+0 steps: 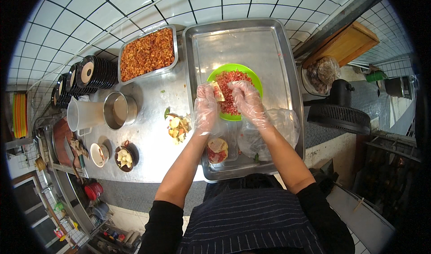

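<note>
Both my hands wear clear plastic gloves above a bright green bowl (257, 80) of red pomegranate seeds (230, 105). My left hand (206, 105) grips a pomegranate piece (219, 92) with pale yellow membrane, over the bowl's left side. Opposite it, my right hand (248, 100) hangs over the seeds with its fingers curled together; whatever they may hold is hidden. The bowl sits in a large metal tray (238, 36). Nearer me, a cut pomegranate piece (217, 150) lies in a clear container, beside a crumpled clear plastic bag (283, 127).
Peel scraps (178, 127) lie left of the tray. Farther left are a metal pot (120, 110), a plastic jug (83, 116), a white cup (99, 155), stacked black plates (92, 72) and a pan of reddish-brown food (148, 54). A black fan (340, 115) stands at right.
</note>
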A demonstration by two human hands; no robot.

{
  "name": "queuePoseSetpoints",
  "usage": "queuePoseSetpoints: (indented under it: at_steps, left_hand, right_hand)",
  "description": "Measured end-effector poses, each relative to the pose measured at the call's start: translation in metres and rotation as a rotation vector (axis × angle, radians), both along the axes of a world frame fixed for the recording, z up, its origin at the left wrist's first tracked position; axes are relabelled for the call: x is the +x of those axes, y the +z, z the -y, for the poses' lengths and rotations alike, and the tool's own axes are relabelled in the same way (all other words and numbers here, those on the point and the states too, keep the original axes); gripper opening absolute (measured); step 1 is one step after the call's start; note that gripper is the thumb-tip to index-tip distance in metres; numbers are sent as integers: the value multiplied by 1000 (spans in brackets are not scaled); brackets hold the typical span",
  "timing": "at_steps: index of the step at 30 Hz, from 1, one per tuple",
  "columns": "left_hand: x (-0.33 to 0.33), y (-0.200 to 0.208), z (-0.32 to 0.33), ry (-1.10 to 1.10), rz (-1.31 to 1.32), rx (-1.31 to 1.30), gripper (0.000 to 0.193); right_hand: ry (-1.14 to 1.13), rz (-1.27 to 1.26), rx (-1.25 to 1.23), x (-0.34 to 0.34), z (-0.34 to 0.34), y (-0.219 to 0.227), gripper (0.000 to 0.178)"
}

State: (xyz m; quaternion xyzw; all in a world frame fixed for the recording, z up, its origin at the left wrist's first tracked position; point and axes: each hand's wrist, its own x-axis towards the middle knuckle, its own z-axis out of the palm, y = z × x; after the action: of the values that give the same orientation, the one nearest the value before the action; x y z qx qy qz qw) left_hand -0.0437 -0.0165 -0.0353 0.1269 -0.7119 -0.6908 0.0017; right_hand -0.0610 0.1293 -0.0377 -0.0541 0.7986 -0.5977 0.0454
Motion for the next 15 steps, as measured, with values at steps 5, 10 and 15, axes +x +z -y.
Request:
queuePoseSetpoints:
  at_steps: [5,10,15]
  left_hand:
    - [4,-2,1,-82,-127,-83,24]
    - [10,7,-1,-146,-186,-63,27]
    - [14,20,-4,-134,-210,-69,32]
  right_hand:
    - [-22,557,-426,-3,7,28,17]
    - [77,653,-798,3,3,5,20]
    - [93,674,-930,10,3,16,22]
